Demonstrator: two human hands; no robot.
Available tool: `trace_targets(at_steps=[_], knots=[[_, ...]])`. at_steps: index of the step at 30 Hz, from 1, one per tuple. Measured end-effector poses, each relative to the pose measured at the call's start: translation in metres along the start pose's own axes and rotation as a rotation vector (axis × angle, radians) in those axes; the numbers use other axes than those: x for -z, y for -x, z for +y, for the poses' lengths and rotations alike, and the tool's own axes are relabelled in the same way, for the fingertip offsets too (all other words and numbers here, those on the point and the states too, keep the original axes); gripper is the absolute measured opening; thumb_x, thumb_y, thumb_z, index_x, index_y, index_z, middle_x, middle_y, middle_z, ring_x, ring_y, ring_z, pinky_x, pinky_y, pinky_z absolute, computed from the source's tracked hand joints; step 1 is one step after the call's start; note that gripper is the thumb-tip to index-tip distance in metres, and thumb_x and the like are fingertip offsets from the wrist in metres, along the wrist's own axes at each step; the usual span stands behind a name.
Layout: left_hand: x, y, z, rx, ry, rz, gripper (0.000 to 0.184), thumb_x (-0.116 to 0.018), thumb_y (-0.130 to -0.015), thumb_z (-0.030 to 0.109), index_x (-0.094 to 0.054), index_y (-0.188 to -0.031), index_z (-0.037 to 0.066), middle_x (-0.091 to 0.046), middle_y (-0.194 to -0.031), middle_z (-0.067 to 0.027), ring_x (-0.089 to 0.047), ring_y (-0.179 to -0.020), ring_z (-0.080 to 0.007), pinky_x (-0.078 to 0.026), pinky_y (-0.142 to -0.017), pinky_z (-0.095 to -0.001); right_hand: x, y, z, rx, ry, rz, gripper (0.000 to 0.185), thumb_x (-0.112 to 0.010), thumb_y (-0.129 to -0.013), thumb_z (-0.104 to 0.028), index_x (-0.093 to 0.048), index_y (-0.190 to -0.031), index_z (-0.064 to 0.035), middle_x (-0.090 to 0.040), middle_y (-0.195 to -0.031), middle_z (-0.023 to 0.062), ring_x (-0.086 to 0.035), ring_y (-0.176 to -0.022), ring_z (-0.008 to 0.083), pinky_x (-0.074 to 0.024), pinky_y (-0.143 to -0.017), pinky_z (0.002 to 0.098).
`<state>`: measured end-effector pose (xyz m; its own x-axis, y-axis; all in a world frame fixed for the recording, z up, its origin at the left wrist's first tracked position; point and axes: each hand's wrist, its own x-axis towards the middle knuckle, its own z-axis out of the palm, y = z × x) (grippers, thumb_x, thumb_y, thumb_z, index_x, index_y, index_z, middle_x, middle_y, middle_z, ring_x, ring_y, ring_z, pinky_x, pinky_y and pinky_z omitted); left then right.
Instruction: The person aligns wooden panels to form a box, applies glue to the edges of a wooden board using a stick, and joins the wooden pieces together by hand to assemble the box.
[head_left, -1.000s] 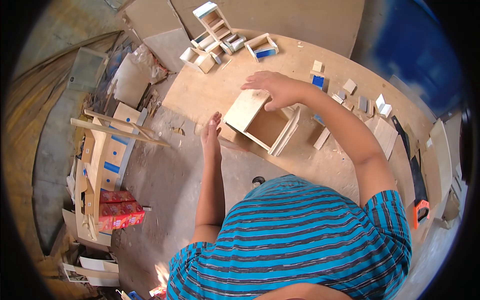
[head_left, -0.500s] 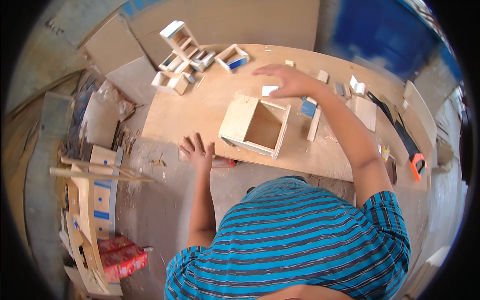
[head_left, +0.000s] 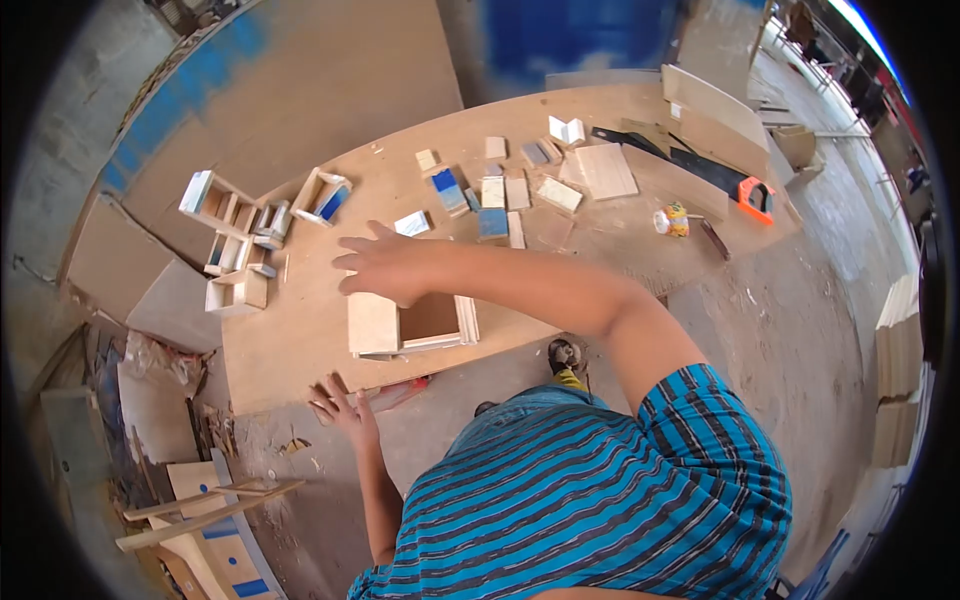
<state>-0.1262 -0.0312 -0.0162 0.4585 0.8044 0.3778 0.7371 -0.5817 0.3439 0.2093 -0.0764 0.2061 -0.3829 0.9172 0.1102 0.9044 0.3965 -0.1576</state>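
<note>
A light plywood box (head_left: 372, 328) with an open side stands near the front edge of the worktable. Over its far edge is my right hand (head_left: 385, 266), fingers spread and holding nothing; whether the palm touches the wood I cannot tell. The right forearm hides part of the box's opening. My left hand (head_left: 345, 412) is off the table's front edge, lower left of the box, with its fingers apart and nothing in it. Just beyond the right hand lies a small white piece (head_left: 411, 223).
Small open wooden boxes (head_left: 237, 291) cluster at the table's left. Wood offcuts (head_left: 607, 172), a blue-faced block (head_left: 493, 223), a handsaw with an orange handle (head_left: 755, 199) and a yellow-labelled container (head_left: 672, 220) lie to the right. Wooden strips (head_left: 210, 515) jut out at lower left.
The view has swung to the right, so the table's contents sit farther left. My right hand has come from beyond the box to over its far edge. Both hands remain spread.
</note>
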Motion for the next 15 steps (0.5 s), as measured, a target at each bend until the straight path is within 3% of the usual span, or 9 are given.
trace_targets(at_steps=[2,3,5,6,9,11,14,15], knots=[[0.000,0.008,0.005,0.067,0.056,0.057,0.070,-0.048,-0.093,0.044,-0.025,-0.149,0.010,-0.005,-0.155,-0.0264,0.000,-0.141,-0.0495,-0.005,-0.112,-0.0604,0.010,0.006,0.002,0.022,-0.004,0.090,0.064,-0.069,-0.064,0.001,-0.055,-0.125,-0.0145,-0.040,-0.144,0.0111,-0.025,-0.140,0.0334,-0.0284,-0.106,0.0607],[0.004,0.012,0.007,0.081,0.090,0.061,0.074,-0.050,-0.093,0.043,-0.019,-0.151,0.010,-0.001,-0.156,-0.0262,0.002,-0.139,-0.0537,-0.008,-0.110,-0.0622,0.024,0.018,0.004,0.002,0.025,0.182,0.060,-0.070,-0.064,-0.003,-0.056,-0.121,-0.0138,-0.046,-0.139,0.0092,-0.035,-0.135,0.0305,-0.0331,-0.103,0.0545],[0.011,0.024,0.009,0.120,0.084,0.080,0.074,-0.050,-0.093,0.043,-0.018,-0.151,0.010,-0.001,-0.156,-0.0261,0.002,-0.140,-0.0523,-0.007,-0.111,-0.0617,0.039,0.051,0.025,-0.113,-0.105,0.395,0.058,-0.072,-0.064,-0.008,-0.056,-0.119,-0.0133,-0.053,-0.131,0.0095,-0.043,-0.129,0.0291,-0.0380,-0.101,0.0462],[0.015,0.031,0.010,0.142,0.084,0.090,0.074,-0.050,-0.093,0.043,-0.018,-0.151,0.010,0.000,-0.156,-0.0260,0.002,-0.140,-0.0516,-0.006,-0.111,-0.0615,0.049,0.077,0.035,-0.282,-0.275,0.496,0.064,-0.076,-0.061,-0.014,-0.056,-0.121,-0.0111,-0.057,-0.125,0.0105,-0.049,-0.122,0.0287,-0.0414,-0.100,0.0395],[0.031,0.054,0.016,0.149,0.064,0.088,0.074,-0.049,-0.094,0.044,-0.017,-0.151,0.010,0.000,-0.156,-0.0258,0.002,-0.141,-0.0499,-0.005,-0.111,-0.0604,0.023,0.164,0.101,-0.774,-0.182,0.574,0.075,-0.080,-0.058,-0.025,-0.052,-0.126,-0.0088,-0.058,-0.122,0.0168,-0.051,-0.119,0.0322,-0.0437,-0.098,0.0410],[0.034,0.067,0.015,0.195,0.029,0.119,0.074,-0.049,-0.094,0.044,-0.017,-0.151,0.009,0.000,-0.156,-0.0256,0.002,-0.142,-0.0489,-0.005,-0.112,-0.0597,0.009,0.205,0.133,-1.150,-0.189,0.441,0.079,-0.081,-0.059,-0.028,-0.050,-0.128,-0.0079,-0.056,-0.124,0.0165,-0.050,-0.120,0.0339,-0.0442,-0.097,0.0413],[0.038,0.059,0.032,0.226,0.019,0.197,0.076,-0.049,-0.094,0.044,-0.016,-0.151,0.007,0.000,-0.156,-0.0256,0.001,-0.143,-0.0466,-0.006,-0.113,-0.0580,-0.020,0.232,0.174,-1.245,-0.126,0.530,0.081,-0.082,-0.060,-0.032,-0.048,-0.130,-0.0096,-0.055,-0.123,0.0169,-0.052,-0.118,0.0345,-0.0454,-0.096,0.0419],[0.044,0.048,0.046,0.219,0.021,0.227,0.076,-0.049,-0.094,0.043,-0.016,-0.151,0.007,0.000,-0.156,-0.0257,0.001,-0.143,-0.0459,-0.006,-0.113,-0.0574,-0.033,0.241,0.190,-1.217,-0.013,0.549,0.088,-0.083,-0.063,-0.036,-0.041,-0.136,-0.0108,-0.052,-0.128,0.0156,-0.050,-0.120,0.0330,-0.0453,-0.096,0.0419]])
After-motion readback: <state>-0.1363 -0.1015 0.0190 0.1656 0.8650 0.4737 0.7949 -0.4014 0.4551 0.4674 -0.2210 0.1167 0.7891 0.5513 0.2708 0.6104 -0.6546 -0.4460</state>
